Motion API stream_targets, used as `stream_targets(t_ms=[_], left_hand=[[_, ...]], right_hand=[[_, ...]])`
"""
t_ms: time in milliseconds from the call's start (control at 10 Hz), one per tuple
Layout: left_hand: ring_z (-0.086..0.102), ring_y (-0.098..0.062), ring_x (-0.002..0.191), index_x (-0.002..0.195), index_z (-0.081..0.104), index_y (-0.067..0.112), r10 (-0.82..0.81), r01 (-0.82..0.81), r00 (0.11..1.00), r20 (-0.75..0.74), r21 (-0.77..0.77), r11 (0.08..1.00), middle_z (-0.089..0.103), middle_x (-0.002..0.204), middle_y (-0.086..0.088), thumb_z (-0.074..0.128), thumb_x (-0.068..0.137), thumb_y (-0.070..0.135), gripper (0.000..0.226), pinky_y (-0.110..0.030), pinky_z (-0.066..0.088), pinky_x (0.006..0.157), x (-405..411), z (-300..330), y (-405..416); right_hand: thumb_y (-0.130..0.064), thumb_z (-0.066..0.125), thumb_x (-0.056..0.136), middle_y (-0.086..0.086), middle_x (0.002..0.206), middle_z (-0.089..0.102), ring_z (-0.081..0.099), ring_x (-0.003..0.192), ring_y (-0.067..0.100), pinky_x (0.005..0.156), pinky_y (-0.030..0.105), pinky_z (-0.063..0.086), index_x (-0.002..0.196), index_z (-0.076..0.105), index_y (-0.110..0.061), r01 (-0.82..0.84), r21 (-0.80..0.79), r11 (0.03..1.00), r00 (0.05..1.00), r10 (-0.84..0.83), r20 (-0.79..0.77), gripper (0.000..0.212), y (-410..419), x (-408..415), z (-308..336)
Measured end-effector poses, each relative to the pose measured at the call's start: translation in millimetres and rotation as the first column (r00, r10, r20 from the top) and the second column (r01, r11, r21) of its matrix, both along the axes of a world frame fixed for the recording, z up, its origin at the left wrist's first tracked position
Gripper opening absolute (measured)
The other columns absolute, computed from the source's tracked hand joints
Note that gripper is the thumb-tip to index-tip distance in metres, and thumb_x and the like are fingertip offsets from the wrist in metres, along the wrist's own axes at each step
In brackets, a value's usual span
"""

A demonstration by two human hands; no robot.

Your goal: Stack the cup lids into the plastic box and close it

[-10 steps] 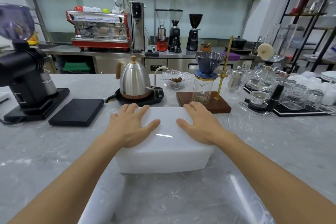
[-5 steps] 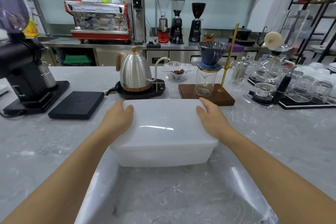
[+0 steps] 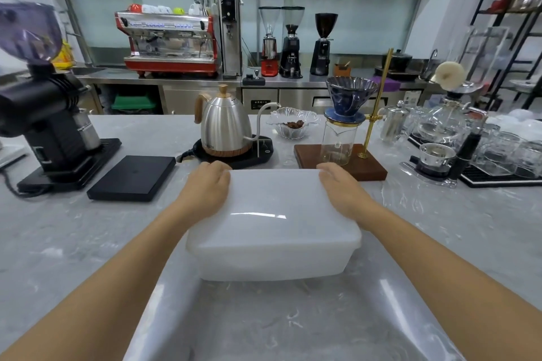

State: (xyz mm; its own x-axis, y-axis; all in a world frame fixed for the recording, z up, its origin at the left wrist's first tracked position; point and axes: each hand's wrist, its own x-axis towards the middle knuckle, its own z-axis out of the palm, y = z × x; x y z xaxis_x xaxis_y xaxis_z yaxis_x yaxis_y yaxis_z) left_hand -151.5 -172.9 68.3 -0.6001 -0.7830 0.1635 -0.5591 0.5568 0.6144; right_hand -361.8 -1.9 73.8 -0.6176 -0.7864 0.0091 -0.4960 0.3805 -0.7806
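- Translucent plastic box (image 3: 272,243) sits mid-bench, lid on, just before the kettle (image 3: 224,126).
- Your left hand (image 3: 205,193) and right hand (image 3: 341,193) clasp the lid's far corners.
- Uneven pressing — one corner may pop unsealed.

Plastic box (image 3: 272,246): translucent white, rectangular, upright on the grey marble counter (image 3: 58,243); matching lid (image 3: 275,208) seated flat on top; contents not visible
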Motion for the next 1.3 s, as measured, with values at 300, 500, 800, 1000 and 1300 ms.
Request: stream_targets(t_ms=[300,500,800,1000,1300], left_hand=[[0.060,-0.015,0.079,0.119,0.061,0.018,0.395,-0.225,0.909,-0.133,0.641,0.734,0.064,0.094,0.003,0.049,0.101,0.056,0.044,-0.028,0.042,0.062,-3.1,-15.1,-28.5],[0.062,-0.020,0.081,0.108,0.063,0.016,0.380,-0.207,0.913,-0.149,0.633,0.746,0.065,0.095,-0.002,0.050,0.103,0.049,0.035,-0.029,0.045,0.067,-4.9,-15.4,-33.9],[0.064,-0.024,0.111,0.121,0.072,0.017,0.089,-0.093,0.984,-0.155,-0.022,0.995,0.069,0.119,0.001,0.049,0.105,0.018,0.028,-0.034,0.048,0.090,-3.7,-4.1,-9.2],[0.060,-0.018,0.128,0.124,0.075,0.028,-0.151,0.157,0.987,0.052,-0.164,0.974,0.071,0.133,0.010,0.050,0.104,0.037,0.033,-0.041,0.049,0.104,-6.9,5.8,3.7],[0.057,-0.026,0.107,0.091,0.067,0.015,-0.059,0.246,0.901,0.429,-0.396,0.885,0.064,0.101,-0.005,0.029,0.108,0.035,0.046,-0.045,0.040,0.103,-16.5,27.8,13.2]], right_hand=[[-0.050,0.051,0.098,-0.002,0.079,0.067,0.064,0.069,0.015,0.052,0.025,0.045,0.088,0.063,-0.013,0.294,0.013,0.956,0.863,-0.272,0.425,0.040,-17.5,-25.1,-10.8],[-0.039,0.049,0.102,-0.004,0.072,0.064,0.061,0.059,0.010,0.039,0.017,0.042,0.073,0.061,-0.022,0.266,-0.012,0.964,0.899,-0.244,0.365,0.035,-21.8,-27.6,-8.9],[-0.020,0.036,0.106,-0.004,0.124,0.062,0.056,0.108,0.012,0.083,0.022,0.042,0.125,0.064,-0.022,0.000,-0.078,0.997,1.000,-0.001,-0.017,0.034,-19.6,-20.9,-7.6],[-0.030,0.043,0.103,-0.003,0.146,0.055,0.047,0.136,0.017,0.103,0.024,0.031,0.140,0.056,-0.021,-0.104,0.082,0.991,0.942,0.125,-0.313,0.040,-24.2,-20.6,-3.5],[-0.039,0.025,0.105,0.004,0.160,0.034,0.033,0.146,0.026,0.116,0.046,0.032,0.150,0.037,-0.021,-0.059,0.433,0.900,0.764,0.320,-0.560,0.050,-23.9,-9.2,15.6]])
